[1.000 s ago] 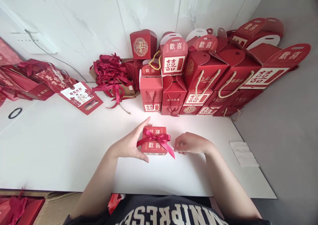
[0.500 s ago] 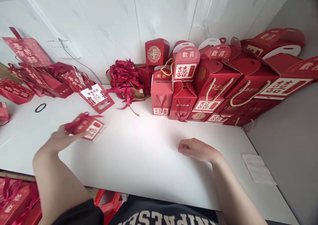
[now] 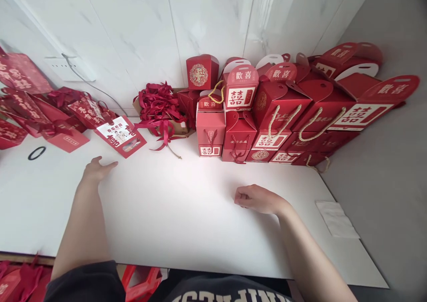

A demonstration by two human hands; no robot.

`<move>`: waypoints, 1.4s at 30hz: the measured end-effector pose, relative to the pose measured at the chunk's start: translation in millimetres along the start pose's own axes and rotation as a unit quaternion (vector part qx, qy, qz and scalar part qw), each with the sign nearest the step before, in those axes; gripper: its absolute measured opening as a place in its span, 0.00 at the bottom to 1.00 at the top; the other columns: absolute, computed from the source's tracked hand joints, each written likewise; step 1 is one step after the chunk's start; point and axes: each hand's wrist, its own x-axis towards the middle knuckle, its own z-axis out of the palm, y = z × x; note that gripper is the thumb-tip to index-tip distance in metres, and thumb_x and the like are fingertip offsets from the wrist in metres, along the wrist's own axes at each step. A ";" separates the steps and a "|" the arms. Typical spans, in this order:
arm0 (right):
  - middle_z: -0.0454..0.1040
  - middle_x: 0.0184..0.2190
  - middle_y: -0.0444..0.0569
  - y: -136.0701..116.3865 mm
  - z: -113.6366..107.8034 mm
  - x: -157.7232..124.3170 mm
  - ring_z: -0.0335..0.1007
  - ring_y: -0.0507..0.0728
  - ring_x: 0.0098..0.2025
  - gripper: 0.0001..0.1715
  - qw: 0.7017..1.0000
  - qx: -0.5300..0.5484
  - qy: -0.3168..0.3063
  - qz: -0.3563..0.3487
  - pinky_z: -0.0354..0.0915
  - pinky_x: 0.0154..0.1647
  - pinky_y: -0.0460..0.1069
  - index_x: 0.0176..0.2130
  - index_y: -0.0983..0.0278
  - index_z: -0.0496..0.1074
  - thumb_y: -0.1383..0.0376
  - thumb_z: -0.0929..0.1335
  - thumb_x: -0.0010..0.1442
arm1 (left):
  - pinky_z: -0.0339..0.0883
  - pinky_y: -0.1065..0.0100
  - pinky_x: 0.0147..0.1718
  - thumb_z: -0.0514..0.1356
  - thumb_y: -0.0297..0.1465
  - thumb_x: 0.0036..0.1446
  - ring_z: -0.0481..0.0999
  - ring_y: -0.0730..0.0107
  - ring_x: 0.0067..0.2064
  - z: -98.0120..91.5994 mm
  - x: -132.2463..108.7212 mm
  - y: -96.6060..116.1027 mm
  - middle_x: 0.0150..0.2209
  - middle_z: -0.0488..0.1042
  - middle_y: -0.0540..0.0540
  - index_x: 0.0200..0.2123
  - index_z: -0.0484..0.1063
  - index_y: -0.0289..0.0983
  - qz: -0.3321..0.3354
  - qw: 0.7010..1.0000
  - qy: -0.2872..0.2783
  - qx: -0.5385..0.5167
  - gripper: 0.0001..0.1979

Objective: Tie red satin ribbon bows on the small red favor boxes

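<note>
My left hand (image 3: 100,171) reaches over the table with its fingers apart and nothing in them. It is just short of a red card (image 3: 122,135) with a white printed panel and a small window. Beyond the fingers, a red gift box (image 3: 68,139) with a small pale label lies at the front edge of the left-hand group. My right hand (image 3: 258,199) rests on the white table (image 3: 173,208) with its fingers curled into a loose fist. Nothing shows in that fist, and it touches only the tabletop.
Red gift boxes with rope handles (image 3: 283,106) are stacked against the wall at right. A heap of dark red ribbons (image 3: 158,102) fills a carton. A black ring (image 3: 36,153) lies at left, a white tissue (image 3: 336,219) at right. Ribboned boxes (image 3: 30,279) sit below the table edge.
My left hand has let go of the ribboned red gift box. A red box now shows at the front of the left group. My right hand stays in its fist; the view has shifted slightly.
</note>
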 end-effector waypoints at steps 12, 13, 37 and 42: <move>0.77 0.34 0.49 -49.3 -67.1 -30.4 0.73 0.58 0.34 0.12 0.935 -0.091 0.342 -0.036 0.64 0.37 0.50 0.38 0.60 0.73 0.57 0.63 0.64 | 0.69 0.52 0.49 0.58 0.48 0.57 0.75 0.55 0.47 -24.0 -52.4 205.6 0.50 0.75 0.46 0.49 0.73 0.43 0.091 0.985 0.143 0.021 0.21; 0.77 0.36 0.50 -51.6 -78.0 -34.3 0.73 0.58 0.36 0.12 0.893 -0.093 0.439 -0.039 0.65 0.39 0.51 0.40 0.60 0.72 0.57 0.63 0.65 | 0.69 0.57 0.48 0.58 0.46 0.58 0.75 0.59 0.46 -20.1 -58.2 217.8 0.49 0.75 0.49 0.49 0.73 0.45 0.145 0.983 0.115 -0.013 0.19; 0.74 0.34 0.54 -83.1 -139.3 32.8 0.69 0.64 0.44 0.15 0.631 -0.259 0.729 -0.061 0.47 0.62 0.70 0.48 0.63 0.67 0.62 0.59 0.66 | 0.66 0.66 0.37 0.55 0.39 0.63 0.78 0.63 0.38 31.3 -90.1 244.8 0.40 0.79 0.50 0.40 0.75 0.43 0.426 0.887 -0.178 -0.010 0.11; 0.75 0.34 0.50 -100.2 -135.1 13.9 0.72 0.61 0.43 0.18 0.582 -0.304 0.746 -0.112 0.50 0.62 0.67 0.40 0.60 0.71 0.64 0.55 0.70 | 0.67 0.66 0.38 0.54 0.39 0.64 0.78 0.62 0.39 26.5 -90.5 241.9 0.40 0.79 0.50 0.41 0.75 0.43 0.421 0.889 -0.181 0.005 0.12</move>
